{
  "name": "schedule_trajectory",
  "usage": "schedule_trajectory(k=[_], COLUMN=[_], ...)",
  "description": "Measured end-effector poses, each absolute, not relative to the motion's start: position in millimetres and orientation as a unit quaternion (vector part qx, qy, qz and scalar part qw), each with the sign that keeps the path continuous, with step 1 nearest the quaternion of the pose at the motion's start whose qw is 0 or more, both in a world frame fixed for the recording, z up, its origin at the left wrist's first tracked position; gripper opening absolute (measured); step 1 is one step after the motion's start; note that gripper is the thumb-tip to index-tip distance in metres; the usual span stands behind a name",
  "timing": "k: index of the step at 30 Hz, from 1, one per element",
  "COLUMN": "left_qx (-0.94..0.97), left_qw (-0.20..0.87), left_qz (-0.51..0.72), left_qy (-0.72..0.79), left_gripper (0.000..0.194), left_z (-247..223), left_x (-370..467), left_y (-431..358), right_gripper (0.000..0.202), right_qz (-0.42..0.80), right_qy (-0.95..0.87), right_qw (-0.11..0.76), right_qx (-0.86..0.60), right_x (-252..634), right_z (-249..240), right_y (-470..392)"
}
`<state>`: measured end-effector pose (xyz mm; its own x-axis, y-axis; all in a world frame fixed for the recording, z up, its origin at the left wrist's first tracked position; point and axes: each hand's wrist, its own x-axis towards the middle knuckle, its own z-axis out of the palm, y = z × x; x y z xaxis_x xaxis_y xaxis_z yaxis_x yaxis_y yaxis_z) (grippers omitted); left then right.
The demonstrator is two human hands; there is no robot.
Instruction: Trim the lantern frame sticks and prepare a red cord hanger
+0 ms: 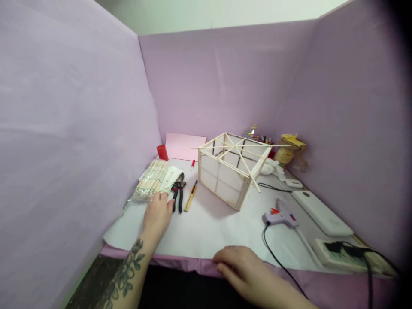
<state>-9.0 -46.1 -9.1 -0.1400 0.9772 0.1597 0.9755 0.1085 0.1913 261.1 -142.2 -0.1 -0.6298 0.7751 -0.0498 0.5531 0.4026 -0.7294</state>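
Note:
My left hand (159,213) reaches to the near end of a clear bag of wooden sticks (151,180) and a white packet (171,177). Its fingers and thumb are apart; whether the fingertips touch the bag is unclear. Just right of it lie black-handled pruning shears (178,193) and a yellow utility knife (191,196). At the table's front edge rests my right hand (240,266), loosely curved, with nothing seen in it. A stick frame with white translucent panels (220,178) stands mid-table, thin sticks crossing over its top like spokes.
A lilac glue gun (280,219) lies at right, its cord trailing off the front edge. Beyond it are a white power bank (322,212) and a power strip (341,255). Pink paper (185,146), a red container (162,152) and a yellow-topped bag (286,148) stand farther back. Lilac walls enclose three sides.

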Motion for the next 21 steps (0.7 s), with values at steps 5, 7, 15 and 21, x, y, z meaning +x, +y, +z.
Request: schedule_trajectory(k=[5, 7, 15, 21], left_qx=[0.650, 0.628, 0.532, 0.398], left_qw=[0.127, 0.173, 0.417, 0.552], left_qz=[0.140, 0.166, 0.361, 0.570], left_qy=[0.736, 0.740, 0.642, 0.460], left_gripper=[0.038, 0.036, 0.042, 0.064], left_z=[-22.2, -20.4, 15.6, 4.3], left_x=[9.4, 7.6, 3.5, 41.5], left_y=[-23.3, -11.7, -57.0, -148.0], right_gripper=[0.028, 0.027, 0.028, 0.061], right_qz=[0.405, 0.413, 0.491, 0.570], right_qy=[-0.805, -0.802, -0.729, -0.670], right_qw=[0.152, 0.140, 0.227, 0.346], right_qx=[-0.406, -0.408, -0.421, -0.325], right_x=[269.7, 273.9, 274.8, 247.1], right_z=[-1.4, -0.1, -5.0, 3.8], right_y=[-151.7, -154.2, -153.1, -139.1])
